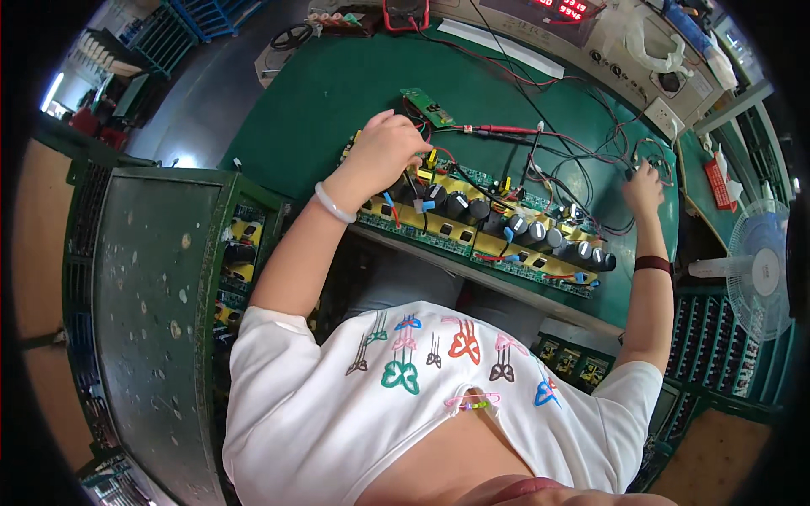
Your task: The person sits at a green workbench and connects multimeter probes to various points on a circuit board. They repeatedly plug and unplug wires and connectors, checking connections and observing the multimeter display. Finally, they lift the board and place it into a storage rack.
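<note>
My left hand (384,153) is over the left end of a long circuit board (468,244) with black cylinder capacitors, yellow parts and blue and red wires. Its fingers are bent and pressed together near the yellow parts; whatever lies between them is hidden. Beyond its fingertips, a small green circuit board (428,107) rests at the board's far edge. Away to the right, my right hand (644,191) is closed at a dark tangle of cables (654,160), and what it grips is too small to name. A red test probe (506,130) lies between the hands.
Across the green table (337,93) run loose red and black leads. A bench instrument (540,21) with a red display stands at the back, a red-framed meter (407,13) beside it. On the right is a fan (764,270); a green metal cabinet (160,278) stands at left.
</note>
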Demonstrator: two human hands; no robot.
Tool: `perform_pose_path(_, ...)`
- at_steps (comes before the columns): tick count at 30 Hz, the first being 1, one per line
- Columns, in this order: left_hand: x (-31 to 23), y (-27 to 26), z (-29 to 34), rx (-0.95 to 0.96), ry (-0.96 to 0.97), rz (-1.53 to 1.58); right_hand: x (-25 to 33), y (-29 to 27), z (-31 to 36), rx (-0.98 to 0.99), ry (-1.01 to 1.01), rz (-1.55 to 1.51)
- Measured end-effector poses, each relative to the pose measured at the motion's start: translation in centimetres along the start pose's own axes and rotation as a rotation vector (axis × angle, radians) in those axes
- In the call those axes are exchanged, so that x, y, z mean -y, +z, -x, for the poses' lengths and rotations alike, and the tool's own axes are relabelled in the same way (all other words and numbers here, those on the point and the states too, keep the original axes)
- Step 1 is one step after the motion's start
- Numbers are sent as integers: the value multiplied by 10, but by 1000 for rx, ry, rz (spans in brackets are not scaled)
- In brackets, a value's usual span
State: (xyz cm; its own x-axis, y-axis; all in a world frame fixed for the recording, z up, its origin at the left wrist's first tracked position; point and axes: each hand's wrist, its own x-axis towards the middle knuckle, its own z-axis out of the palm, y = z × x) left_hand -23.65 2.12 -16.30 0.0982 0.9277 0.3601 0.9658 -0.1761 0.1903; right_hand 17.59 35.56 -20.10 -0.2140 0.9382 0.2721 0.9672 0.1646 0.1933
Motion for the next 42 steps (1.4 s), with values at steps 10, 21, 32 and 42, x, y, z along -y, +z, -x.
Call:
perform_pose_path(10,9,11,-3,70,5,-35,172,-75,14,520,-151,-881)
perform_pose_path(21,12,9,-8,13,104,91,185,-60,42,-184,-326,-705)
perform_pose_path(32,13,10,-9,63,184,-64,153,-136,110,-64,-770,-872)
perform_pose_path(42,-2,7,-14,27,252,-223,97,-141,124,152,-608,-844)
